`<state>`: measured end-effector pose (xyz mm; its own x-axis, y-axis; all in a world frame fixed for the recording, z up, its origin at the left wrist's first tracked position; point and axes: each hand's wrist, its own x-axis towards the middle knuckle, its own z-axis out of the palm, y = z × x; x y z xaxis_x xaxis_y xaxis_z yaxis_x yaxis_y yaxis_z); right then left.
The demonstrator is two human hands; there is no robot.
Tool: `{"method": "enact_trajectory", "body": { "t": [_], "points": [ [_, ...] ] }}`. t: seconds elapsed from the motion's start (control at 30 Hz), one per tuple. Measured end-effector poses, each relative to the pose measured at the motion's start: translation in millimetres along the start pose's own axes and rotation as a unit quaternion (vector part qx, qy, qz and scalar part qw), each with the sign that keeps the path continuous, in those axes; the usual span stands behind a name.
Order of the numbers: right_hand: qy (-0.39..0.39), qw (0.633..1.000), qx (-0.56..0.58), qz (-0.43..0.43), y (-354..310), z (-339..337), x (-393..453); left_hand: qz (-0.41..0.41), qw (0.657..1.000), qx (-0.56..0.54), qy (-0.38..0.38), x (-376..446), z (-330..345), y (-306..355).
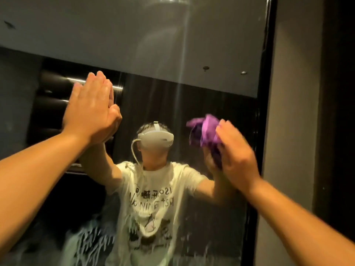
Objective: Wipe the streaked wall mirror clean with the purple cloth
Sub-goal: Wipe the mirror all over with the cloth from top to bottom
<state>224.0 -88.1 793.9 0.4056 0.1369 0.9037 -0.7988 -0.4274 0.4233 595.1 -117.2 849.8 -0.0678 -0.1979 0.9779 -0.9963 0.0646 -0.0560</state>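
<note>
The wall mirror (201, 89) fills most of the view, with a black frame on its right side. Pale vertical streaks run down its middle, and white smeared streaks cover its lower part. My left hand (92, 110) rests flat on the glass at the left, fingers straight and pointing up. My right hand (236, 152) holds the bunched purple cloth (206, 133) against the glass at the right; the hand looks blurred. The cloth sticks out above and to the left of my fingers.
The mirror's black frame (266, 112) runs down the right, with a grey wall (294, 112) beyond it. The glass reflects a person in a white printed T-shirt wearing a headset, a grey ceiling and dark wall panels.
</note>
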Motion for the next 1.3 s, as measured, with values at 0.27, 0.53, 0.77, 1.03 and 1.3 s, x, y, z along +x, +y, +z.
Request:
{"method": "enact_trajectory", "body": {
  "t": [0.27, 0.53, 0.77, 1.03, 1.3],
  "points": [
    [-0.012, 0.993, -0.080, 0.081, -33.4, 61.2, 28.7, 0.008, 1.000, -0.008, 0.004, 4.1, 1.2, -3.2],
    [-0.256, 0.955, 0.018, -0.151, -162.5, 66.9, -158.4, 0.018, 0.997, -0.076, -0.028, -1.8, -10.5, -10.0],
    [-0.051, 0.992, 0.112, -0.021, -182.2, 80.2, 66.5, -0.002, 0.993, -0.112, -0.045, -67.4, -39.7, -94.2],
    [-0.053, 0.998, -0.006, 0.029, -234.6, 182.8, 283.6, -0.186, 0.980, -0.033, -0.067, -133.4, -30.2, -245.6],
    [-0.213, 0.925, -0.033, -0.314, -373.6, 224.6, 59.3, -0.182, 0.976, -0.106, -0.059, -165.3, 5.7, -267.8]
  ]
}}
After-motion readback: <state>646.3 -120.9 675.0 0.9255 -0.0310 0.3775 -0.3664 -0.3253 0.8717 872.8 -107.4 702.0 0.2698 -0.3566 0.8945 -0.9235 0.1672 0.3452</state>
